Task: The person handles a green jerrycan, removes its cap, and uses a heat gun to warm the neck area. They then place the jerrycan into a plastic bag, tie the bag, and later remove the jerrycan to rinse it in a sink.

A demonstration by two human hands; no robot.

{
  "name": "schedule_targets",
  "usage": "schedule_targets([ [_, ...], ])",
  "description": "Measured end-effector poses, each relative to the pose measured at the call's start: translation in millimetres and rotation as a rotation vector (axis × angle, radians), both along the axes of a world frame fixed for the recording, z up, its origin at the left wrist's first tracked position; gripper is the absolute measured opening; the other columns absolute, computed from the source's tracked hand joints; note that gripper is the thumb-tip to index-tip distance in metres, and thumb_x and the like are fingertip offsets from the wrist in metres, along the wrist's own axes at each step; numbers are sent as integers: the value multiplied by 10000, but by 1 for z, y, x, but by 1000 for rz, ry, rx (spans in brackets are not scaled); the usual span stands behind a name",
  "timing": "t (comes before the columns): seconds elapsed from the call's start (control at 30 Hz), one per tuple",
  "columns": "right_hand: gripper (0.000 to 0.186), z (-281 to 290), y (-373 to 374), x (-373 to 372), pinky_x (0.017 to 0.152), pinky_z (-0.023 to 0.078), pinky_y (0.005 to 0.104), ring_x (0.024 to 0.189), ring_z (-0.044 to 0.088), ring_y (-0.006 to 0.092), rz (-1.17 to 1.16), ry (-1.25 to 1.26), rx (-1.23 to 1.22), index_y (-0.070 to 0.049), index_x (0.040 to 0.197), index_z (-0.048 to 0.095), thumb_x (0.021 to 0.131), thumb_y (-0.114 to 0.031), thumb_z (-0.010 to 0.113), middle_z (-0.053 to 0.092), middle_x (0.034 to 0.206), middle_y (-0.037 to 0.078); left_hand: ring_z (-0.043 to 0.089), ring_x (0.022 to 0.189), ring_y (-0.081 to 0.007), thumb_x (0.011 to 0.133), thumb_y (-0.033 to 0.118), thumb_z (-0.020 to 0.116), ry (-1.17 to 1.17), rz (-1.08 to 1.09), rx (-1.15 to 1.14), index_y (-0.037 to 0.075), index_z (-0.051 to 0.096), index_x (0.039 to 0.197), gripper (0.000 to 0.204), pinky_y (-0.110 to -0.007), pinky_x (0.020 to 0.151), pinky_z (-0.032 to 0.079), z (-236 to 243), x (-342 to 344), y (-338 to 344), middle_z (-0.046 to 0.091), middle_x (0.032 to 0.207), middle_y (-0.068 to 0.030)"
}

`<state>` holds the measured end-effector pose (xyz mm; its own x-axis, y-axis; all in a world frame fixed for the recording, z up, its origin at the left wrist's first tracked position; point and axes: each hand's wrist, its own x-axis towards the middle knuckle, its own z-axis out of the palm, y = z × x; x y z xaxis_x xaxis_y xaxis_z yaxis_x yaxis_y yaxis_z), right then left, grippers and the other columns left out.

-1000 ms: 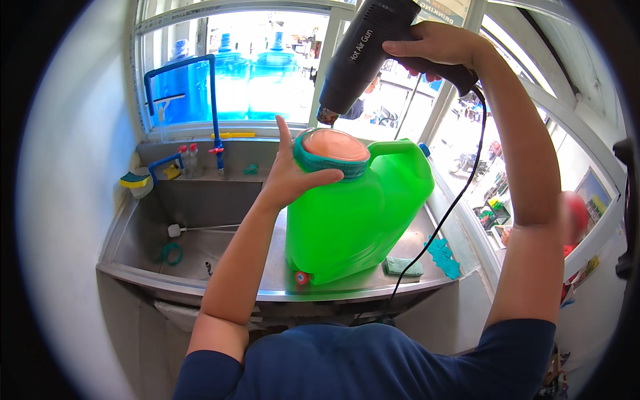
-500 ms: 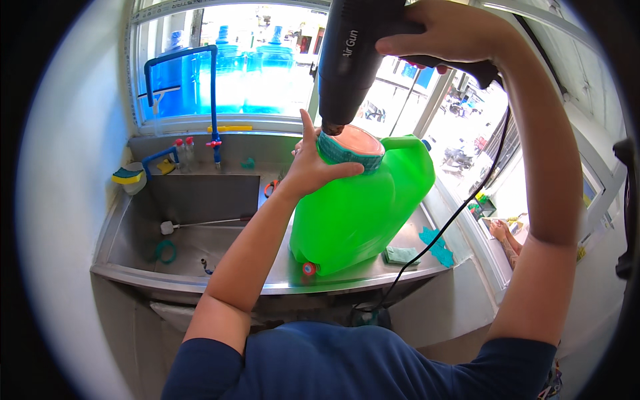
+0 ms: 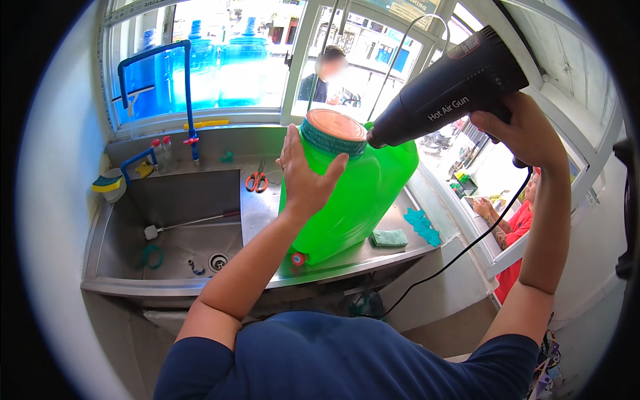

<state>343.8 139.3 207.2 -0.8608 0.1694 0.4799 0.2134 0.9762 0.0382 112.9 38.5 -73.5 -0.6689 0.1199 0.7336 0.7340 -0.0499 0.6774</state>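
Observation:
A bright green plastic jerrycan (image 3: 353, 207) stands upright on the steel counter. Its wide mouth has an orange-pink lid (image 3: 335, 122) with a teal patterned seal band (image 3: 327, 141) around it. My left hand (image 3: 305, 177) rests against the jerrycan just below the band, fingers and thumb spread. My right hand (image 3: 523, 133) is closed round the handle of a black heat gun (image 3: 447, 93). The gun's nozzle points left and sits close to the right side of the band. Low on the jerrycan's front is a small red-capped spout (image 3: 298, 259).
A steel sink (image 3: 167, 220) lies left, with a long-handled brush (image 3: 193, 223) inside. Orange-handled scissors (image 3: 257, 180), a folded green cloth (image 3: 389, 238) and teal seal pieces (image 3: 421, 227) lie on the counter. The gun's black cord (image 3: 460, 250) hangs right. People are beyond the windows.
The heat gun has swung from above the lid's left side to its right, tilting toward horizontal. My left thumb has come off the band. The view has shifted, showing the scissors more fully.

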Motion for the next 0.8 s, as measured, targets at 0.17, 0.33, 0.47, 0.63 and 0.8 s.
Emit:
schedule_targets([
  [0.17, 493, 24, -18, -3, 656, 507, 305, 685, 636, 149, 100, -35, 120, 2, 1054, 670, 816, -419, 767, 676, 786, 114, 197, 1449, -410, 765, 462, 759, -132, -145, 151, -91, 77, 1495, 1142, -572, 1168, 66, 0, 5, 3, 213, 1525, -316],
  [0.33, 613, 36, -77, -65, 585, 530, 305, 619, 639, 168, 424, -55, 357, -9, 1024, 665, 806, -580, 711, 665, 767, 103, 178, 1457, -408, 744, 460, 773, -210, -120, 116, -75, 29, 1504, 1191, -581, 1167, 54, 0, 9, 5, 191, 1534, -312],
  [0.47, 545, 43, -148, -97, 692, 528, 316, 726, 665, 198, -167, -241, 358, -56, 1033, 707, 853, -565, 640, 699, 828, 90, 306, 1398, -355, 768, 371, 797, -232, -120, 101, -125, 66, 1487, 1139, -394, 1150, 246, 1, 9, 2, 287, 1478, -303],
  [0.63, 546, 62, -123, -144, 681, 531, 321, 708, 663, 215, 72, -483, 416, -16, 1019, 700, 866, -535, 633, 708, 859, 95, 251, 1428, -396, 719, 486, 819, -209, -60, -2, -140, 51, 1479, 1249, -423, 1168, 203, 9, 10, -5, 228, 1508, -333],
  [0.8, 534, 77, -37, -200, 585, 527, 325, 618, 640, 207, 19, -455, 119, 12, 906, 701, 842, -516, 653, 677, 757, 124, 173, 1455, -420, 657, 605, 815, -107, 8, -149, -134, -23, 1476, 1385, -496, 1173, 133, 32, -3, -14, 160, 1531, -354],
])
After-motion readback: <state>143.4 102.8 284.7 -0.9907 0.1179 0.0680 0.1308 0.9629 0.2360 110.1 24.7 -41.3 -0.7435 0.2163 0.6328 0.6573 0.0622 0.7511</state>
